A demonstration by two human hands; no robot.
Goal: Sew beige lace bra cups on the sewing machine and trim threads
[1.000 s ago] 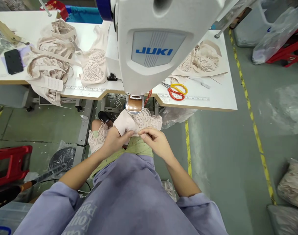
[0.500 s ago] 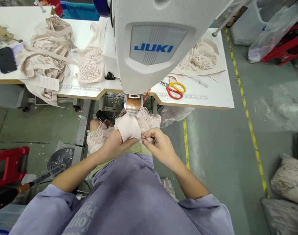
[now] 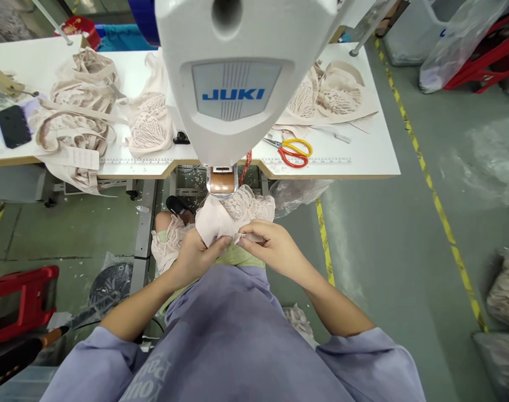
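A pale beige lace bra (image 3: 215,220) lies over my lap, its smooth cup just below the metal end of the JUKI sewing machine (image 3: 223,181). My left hand (image 3: 198,252) grips the cup's left side, thumb on top and the other fingers hidden beneath. At the cup's right edge, my right hand (image 3: 271,240) pinches a small bit of the bra's edge between thumb and forefinger. Whether a tiny tool is also in that pinch cannot be made out. More lace (image 3: 254,204) spreads behind the hands.
On the white table (image 3: 363,159) are scissors (image 3: 294,152) with red and yellow handles, right of the machine. Beige bras (image 3: 149,125) are piled left and right, near a black phone (image 3: 14,127). A red stool (image 3: 24,301) stands at left.
The view has shifted slightly. My right thumb and forefinger have closed nearer together at the cup's edge, where a small shiny bit showed before. My left hand keeps its hold.
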